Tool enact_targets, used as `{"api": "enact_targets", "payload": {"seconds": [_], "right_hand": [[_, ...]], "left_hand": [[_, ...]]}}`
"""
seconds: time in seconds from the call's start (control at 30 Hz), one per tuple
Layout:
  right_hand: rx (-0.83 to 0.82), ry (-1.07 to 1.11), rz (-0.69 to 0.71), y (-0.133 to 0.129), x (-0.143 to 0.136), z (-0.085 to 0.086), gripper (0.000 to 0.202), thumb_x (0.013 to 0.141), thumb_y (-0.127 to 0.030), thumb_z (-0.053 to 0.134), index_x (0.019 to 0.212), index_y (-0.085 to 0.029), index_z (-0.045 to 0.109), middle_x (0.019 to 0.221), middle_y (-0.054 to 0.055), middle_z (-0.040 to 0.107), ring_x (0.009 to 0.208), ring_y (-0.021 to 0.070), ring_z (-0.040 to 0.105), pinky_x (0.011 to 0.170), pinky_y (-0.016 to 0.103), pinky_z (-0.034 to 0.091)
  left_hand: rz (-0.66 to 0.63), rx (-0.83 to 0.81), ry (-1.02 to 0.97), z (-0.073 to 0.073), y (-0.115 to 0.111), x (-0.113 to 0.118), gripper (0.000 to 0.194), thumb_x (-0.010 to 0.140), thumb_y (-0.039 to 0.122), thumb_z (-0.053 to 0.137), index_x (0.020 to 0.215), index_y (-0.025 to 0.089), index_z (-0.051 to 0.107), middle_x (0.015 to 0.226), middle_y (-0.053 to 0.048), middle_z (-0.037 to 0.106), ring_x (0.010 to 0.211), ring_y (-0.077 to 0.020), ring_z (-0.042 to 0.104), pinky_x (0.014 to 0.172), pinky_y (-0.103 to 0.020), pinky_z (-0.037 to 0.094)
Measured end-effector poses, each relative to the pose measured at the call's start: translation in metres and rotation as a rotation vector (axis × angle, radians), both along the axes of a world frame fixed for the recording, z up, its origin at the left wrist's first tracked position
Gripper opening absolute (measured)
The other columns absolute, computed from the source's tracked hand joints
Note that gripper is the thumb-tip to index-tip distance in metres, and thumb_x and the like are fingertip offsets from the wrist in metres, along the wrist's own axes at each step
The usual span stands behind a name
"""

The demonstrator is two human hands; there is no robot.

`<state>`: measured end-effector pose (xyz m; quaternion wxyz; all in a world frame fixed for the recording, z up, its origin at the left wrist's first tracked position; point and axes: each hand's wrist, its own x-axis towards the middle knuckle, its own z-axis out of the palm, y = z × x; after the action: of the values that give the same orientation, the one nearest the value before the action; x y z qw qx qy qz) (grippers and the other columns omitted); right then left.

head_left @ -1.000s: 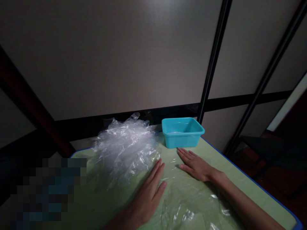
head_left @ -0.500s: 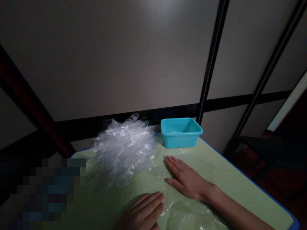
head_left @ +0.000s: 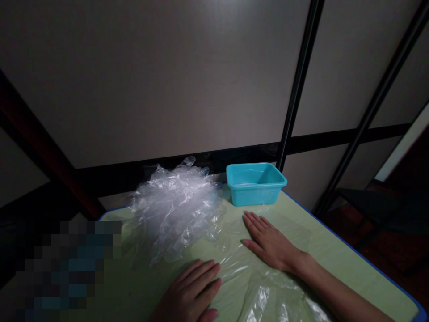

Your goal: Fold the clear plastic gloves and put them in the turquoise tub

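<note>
My right hand [head_left: 270, 243] lies flat with its fingers stretched forward, pressing on thin clear plastic [head_left: 261, 297] spread over the table. Lower and to the left, my left hand [head_left: 192, 293] rests palm down, fingers extended, at the left side of the same plastic; whether its fingertips touch the film is hard to tell. Neither hand grips anything. Beyond my left hand sits a loose heap of crinkled clear plastic [head_left: 177, 205], with glove-like finger shapes at its edges. A turquoise rectangular tub [head_left: 256, 195] stands just past my right fingertips, with something pale and see-through inside.
The light green table [head_left: 355, 277] has a blue edge. Behind it rises a sliding-door wardrobe [head_left: 181, 89] with dark rails. At the right, a dark chair [head_left: 378, 210] stands in shadow. A blurred-out patch [head_left: 73, 268] covers the lower left.
My right hand has slid to the right and slightly forward, and my left hand slightly left and forward. The hands are farther apart, and the plastic between them shows straight stretch creases.
</note>
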<state>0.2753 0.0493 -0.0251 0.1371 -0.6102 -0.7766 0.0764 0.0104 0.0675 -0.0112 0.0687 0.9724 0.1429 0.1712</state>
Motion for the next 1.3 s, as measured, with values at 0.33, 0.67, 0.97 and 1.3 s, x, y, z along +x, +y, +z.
{"api": "enact_targets", "payload": {"seconds": [0.33,0.67,0.97,1.3], "right_hand": [[0.042,-0.044,0.000,-0.004,-0.005,0.012,0.065,0.089,-0.052,0.024,0.137,-0.009,0.020,0.142,0.012,0.015,0.130,0.0237,0.012,0.106,0.044,0.014],[0.005,-0.064,0.110,-0.006,-0.015,0.008,0.065,0.089,-0.049,0.026,0.137,-0.007,0.017,0.142,0.014,0.014,0.130,0.0233,0.012,0.105,0.043,0.017],[0.017,-0.082,0.095,-0.005,-0.013,0.005,0.067,0.088,-0.053,0.023,0.137,-0.008,0.017,0.142,0.013,0.012,0.130,0.0238,0.011,0.106,0.043,0.016],[0.014,-0.064,0.043,-0.004,-0.014,0.004,0.067,0.088,-0.053,0.024,0.137,-0.008,0.020,0.142,0.013,0.013,0.130,0.0257,0.011,0.105,0.045,0.017]], "left_hand": [[-0.054,0.234,-0.018,0.010,-0.005,0.008,0.041,0.089,0.033,0.040,0.123,0.010,0.043,0.125,-0.011,0.050,0.116,-0.0193,0.044,0.095,-0.030,0.039],[-0.088,0.290,0.071,0.010,-0.002,0.009,0.045,0.089,0.043,0.037,0.121,0.012,0.048,0.125,-0.011,0.050,0.116,-0.0194,0.043,0.095,-0.030,0.038],[-0.102,0.303,0.164,0.013,0.002,0.007,0.047,0.086,0.043,0.046,0.124,0.015,0.044,0.129,-0.009,0.045,0.119,-0.0190,0.040,0.094,-0.033,0.038],[-0.017,0.215,0.087,0.010,0.001,0.002,0.045,0.088,0.030,0.039,0.130,0.013,0.035,0.137,-0.012,0.032,0.125,-0.0254,0.029,0.098,-0.045,0.030]]}}
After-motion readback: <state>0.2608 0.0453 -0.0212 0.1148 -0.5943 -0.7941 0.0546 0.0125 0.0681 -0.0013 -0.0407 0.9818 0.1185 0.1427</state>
